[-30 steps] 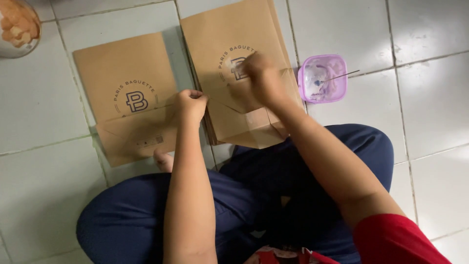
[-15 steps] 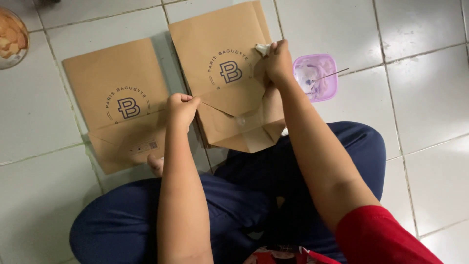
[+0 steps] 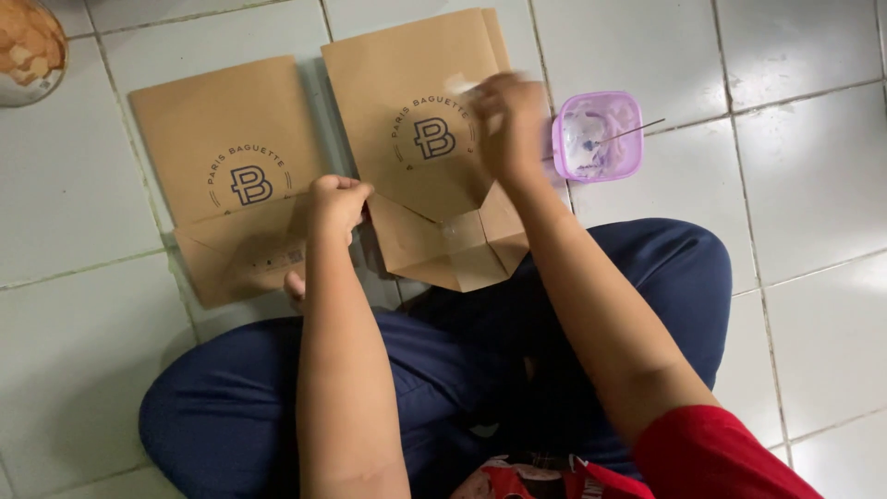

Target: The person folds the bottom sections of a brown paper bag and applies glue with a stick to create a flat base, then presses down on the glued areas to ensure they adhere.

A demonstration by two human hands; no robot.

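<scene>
Right bag (image 3: 420,139): flat brown paper bag on the white tile floor (image 3: 813,185), just ahead of your crossed legs (image 3: 443,370). Long axis runs away from you, tilted slightly left at the far end. The folded bottom points toward you; its flaps are spread open into a diamond at the near end. A dark round emblem with a ring of lettering sits mid-face.

Your right hand (image 3: 510,125) lies on the bag's right edge, near the far half. Motion blur; fingers curled, something pale shows at the fingertips, but you cannot tell what it is or how tight the grip is.

Your left hand (image 3: 337,203) is a closed fist resting at the gap between the two bags, touching the near flap of the left bag (image 3: 222,148). Whether it pinches paper cannot be told.

Left bag: same kind, same emblem, parallel to the first and just beside it, bottom fold creased toward you.

Tub (image 3: 598,136): small square, clear purple, just right of the right bag. White smears inside; a thin stick leans out over its right rim.

Bowl (image 3: 28,46): far left corner, partly cut off, holding tan pieces.
</scene>
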